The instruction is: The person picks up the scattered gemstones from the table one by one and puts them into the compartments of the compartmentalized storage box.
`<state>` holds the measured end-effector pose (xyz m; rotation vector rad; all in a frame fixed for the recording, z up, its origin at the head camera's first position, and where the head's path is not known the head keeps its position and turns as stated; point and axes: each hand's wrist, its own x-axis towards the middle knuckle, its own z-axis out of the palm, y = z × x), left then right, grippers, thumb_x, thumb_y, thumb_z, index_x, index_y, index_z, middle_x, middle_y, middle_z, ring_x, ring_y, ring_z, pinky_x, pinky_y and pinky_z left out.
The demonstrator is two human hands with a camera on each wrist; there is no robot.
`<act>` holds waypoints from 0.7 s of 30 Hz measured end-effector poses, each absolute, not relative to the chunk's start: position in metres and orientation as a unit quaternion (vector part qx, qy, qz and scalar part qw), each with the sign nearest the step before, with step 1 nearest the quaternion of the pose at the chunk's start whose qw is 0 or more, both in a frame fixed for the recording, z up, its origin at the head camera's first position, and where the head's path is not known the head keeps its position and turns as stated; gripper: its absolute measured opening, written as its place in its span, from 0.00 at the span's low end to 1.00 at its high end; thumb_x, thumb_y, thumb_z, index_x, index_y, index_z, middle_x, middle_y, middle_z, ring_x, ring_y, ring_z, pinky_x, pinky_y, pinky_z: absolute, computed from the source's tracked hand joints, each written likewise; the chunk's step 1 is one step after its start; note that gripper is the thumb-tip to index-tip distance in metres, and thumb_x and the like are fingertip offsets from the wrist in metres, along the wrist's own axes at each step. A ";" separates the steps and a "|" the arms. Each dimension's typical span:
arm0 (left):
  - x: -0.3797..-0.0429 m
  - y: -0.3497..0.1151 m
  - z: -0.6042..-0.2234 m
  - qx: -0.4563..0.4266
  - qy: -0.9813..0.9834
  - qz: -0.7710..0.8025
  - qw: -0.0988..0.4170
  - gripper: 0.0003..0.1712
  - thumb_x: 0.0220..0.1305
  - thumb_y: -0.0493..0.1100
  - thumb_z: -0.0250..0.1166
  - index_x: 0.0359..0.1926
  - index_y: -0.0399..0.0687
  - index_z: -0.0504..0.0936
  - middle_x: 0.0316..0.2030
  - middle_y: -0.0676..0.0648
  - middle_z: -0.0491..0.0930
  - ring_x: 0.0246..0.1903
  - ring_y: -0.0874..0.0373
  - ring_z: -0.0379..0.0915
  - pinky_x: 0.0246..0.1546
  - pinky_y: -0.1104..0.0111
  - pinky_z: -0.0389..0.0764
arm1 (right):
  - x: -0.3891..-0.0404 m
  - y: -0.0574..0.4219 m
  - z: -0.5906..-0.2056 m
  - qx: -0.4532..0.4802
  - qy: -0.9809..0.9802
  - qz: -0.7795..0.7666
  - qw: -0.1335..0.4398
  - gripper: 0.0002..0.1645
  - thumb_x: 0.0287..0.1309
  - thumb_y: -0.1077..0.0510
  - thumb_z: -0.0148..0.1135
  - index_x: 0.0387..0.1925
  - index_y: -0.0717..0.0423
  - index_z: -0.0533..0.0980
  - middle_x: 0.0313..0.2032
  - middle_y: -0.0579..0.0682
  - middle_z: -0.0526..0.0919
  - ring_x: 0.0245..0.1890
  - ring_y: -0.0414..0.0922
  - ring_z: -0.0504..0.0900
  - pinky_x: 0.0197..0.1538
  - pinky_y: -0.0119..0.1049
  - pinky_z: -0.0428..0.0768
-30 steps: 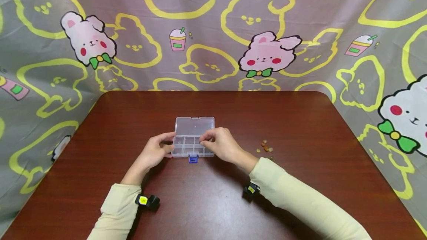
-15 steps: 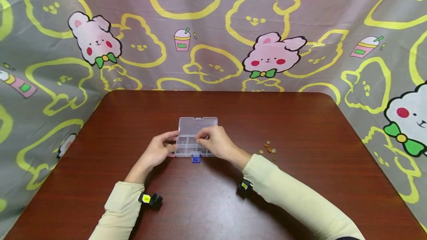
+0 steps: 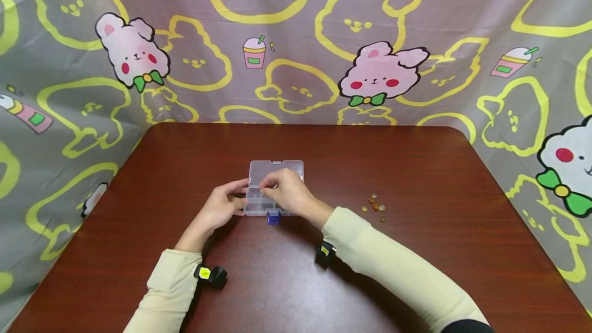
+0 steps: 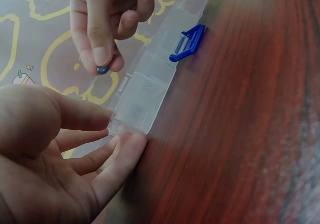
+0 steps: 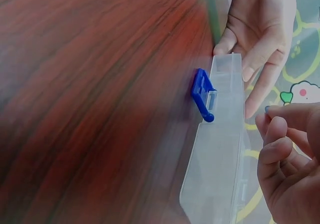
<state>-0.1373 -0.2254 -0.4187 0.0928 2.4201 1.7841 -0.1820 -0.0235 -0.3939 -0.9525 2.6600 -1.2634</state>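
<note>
A clear plastic compartment box (image 3: pixel 254 207) lies on the table with its lid (image 3: pixel 260 168) tipped back and its blue latch (image 3: pixel 274 218) at the front. My left hand (image 3: pixel 219 210) grips the box's left end, thumb at the front corner and fingers farther back. Over the left compartments, my right hand (image 3: pixel 292 192) pinches a small, shiny, dark blue bead (image 4: pixel 103 70) between thumb and forefinger. In the right wrist view only a sliver of the bead (image 5: pixel 267 109) shows at the fingertips. The right hand hides part of the lid and the right compartments.
Several small amber and yellowish beads (image 3: pixel 375 206) lie loose on the brown table (image 3: pixel 407 271), right of the box. A patterned curtain (image 3: pixel 296 30) stands along the table's back and sides.
My right hand has moved left over the box, from its right compartments to the left ones. The left hand keeps its grip on the box's end. The head view has shifted slightly.
</note>
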 end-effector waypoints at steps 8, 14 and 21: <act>-0.139 -0.226 -0.419 0.036 0.800 0.594 0.072 0.31 0.64 0.24 0.59 0.69 0.25 0.65 0.55 0.24 0.72 0.36 0.50 0.79 0.34 0.60 0.88 | -0.187 -0.037 -0.391 -0.290 0.866 -0.406 0.021 0.03 0.58 0.63 0.70 0.33 0.57 0.88 0.28 0.42 0.87 0.27 0.34 0.77 0.31 0.26 0.75; -0.138 -0.225 -0.417 0.029 0.802 0.592 0.076 0.31 0.64 0.24 0.59 0.69 0.25 0.66 0.55 0.24 0.72 0.36 0.52 0.79 0.34 0.61 0.88 | -0.188 -0.043 -0.389 -0.295 0.866 -0.404 0.023 0.02 0.58 0.64 0.70 0.33 0.58 0.87 0.27 0.43 0.86 0.27 0.34 0.78 0.30 0.25 0.76; -0.138 -0.225 -0.417 0.027 0.803 0.590 0.076 0.31 0.64 0.25 0.59 0.69 0.26 0.66 0.55 0.25 0.72 0.36 0.52 0.79 0.34 0.61 0.87 | -0.190 -0.045 -0.391 -0.292 0.869 -0.398 0.024 0.03 0.59 0.64 0.70 0.34 0.58 0.87 0.28 0.45 0.87 0.27 0.34 0.78 0.30 0.25 0.76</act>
